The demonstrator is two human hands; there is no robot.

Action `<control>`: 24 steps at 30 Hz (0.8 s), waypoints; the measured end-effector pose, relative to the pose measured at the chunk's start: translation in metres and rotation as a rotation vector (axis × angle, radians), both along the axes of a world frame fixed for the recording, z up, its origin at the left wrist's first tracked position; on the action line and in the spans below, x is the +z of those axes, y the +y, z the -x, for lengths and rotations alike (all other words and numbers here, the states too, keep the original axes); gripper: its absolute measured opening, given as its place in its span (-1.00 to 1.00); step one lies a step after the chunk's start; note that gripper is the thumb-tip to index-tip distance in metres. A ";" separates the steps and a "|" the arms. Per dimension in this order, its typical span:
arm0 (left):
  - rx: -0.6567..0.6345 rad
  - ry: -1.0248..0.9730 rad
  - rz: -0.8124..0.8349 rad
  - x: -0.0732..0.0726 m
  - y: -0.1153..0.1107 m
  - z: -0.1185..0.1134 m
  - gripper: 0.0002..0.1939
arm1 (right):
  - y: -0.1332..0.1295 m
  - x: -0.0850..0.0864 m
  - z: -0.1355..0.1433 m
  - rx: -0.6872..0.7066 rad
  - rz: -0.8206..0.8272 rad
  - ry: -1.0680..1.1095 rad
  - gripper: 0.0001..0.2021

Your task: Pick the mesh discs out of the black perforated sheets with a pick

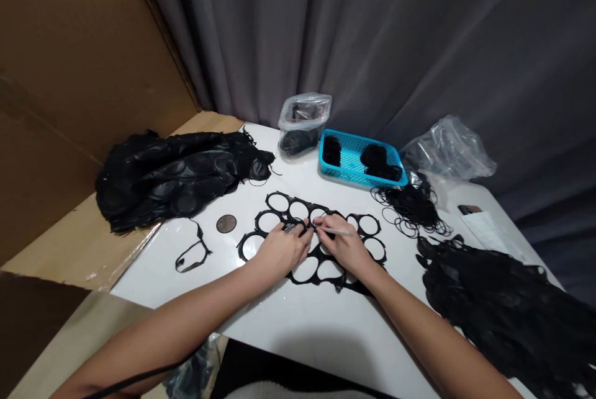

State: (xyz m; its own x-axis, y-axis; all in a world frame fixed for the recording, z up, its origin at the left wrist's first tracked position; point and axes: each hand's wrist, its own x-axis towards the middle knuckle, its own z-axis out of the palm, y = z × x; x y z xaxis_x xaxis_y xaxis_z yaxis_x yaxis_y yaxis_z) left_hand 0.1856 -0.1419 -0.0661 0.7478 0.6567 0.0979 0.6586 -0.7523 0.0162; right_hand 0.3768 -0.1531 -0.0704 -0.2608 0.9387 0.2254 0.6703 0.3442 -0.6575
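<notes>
A black rubber-like sheet point(306, 282) with rows of large round holes lies flat on the white table. My left hand point(285, 249) rests over its middle, fingers curled about several thin black rings point(294, 223). Close beside it, my right hand point(343, 242) pinches a slim, pale pen-like tool point(336, 231). The tool's tip points toward my left fingertips at the sheet; its exact contact is too small to make out. Both hands partly cover the holes beneath them.
Piled black sheets point(177, 175) lie at the left. A blue basket point(363, 179) with black ring bundles stands behind, by a clear bag point(302, 110). Loose rings point(414, 208) and a black scrap heap point(503, 306) are on the right. A dark disc point(226, 224) lies left of the sheet.
</notes>
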 end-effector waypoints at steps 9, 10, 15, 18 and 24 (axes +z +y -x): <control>0.016 -0.010 0.038 0.002 0.001 -0.001 -0.70 | 0.048 0.018 -0.065 -0.442 -0.199 -0.551 -0.84; 0.023 -0.026 0.066 0.003 0.001 -0.001 -0.70 | 0.056 0.025 -0.079 -0.542 -0.199 -0.548 -0.85; 0.052 -0.176 0.224 0.012 0.011 0.008 -0.75 | 0.058 0.053 -0.101 -0.582 -0.028 -0.211 -0.81; 0.189 -0.584 0.513 0.023 0.023 0.018 -0.75 | 0.040 0.065 -0.073 -0.255 0.269 0.183 -0.75; 0.290 -1.250 1.170 0.045 0.033 0.026 -0.50 | 0.014 0.094 -0.005 0.212 0.669 0.541 -0.64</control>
State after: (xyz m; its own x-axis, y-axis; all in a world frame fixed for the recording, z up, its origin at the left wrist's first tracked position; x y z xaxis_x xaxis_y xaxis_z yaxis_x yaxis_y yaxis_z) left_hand 0.1598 -0.1089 -0.0208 0.4527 0.8851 -0.1080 -0.0750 0.1585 0.9845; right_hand 0.3819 -0.1389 0.0231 -0.4614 0.8618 -0.2107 0.1748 -0.1445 -0.9739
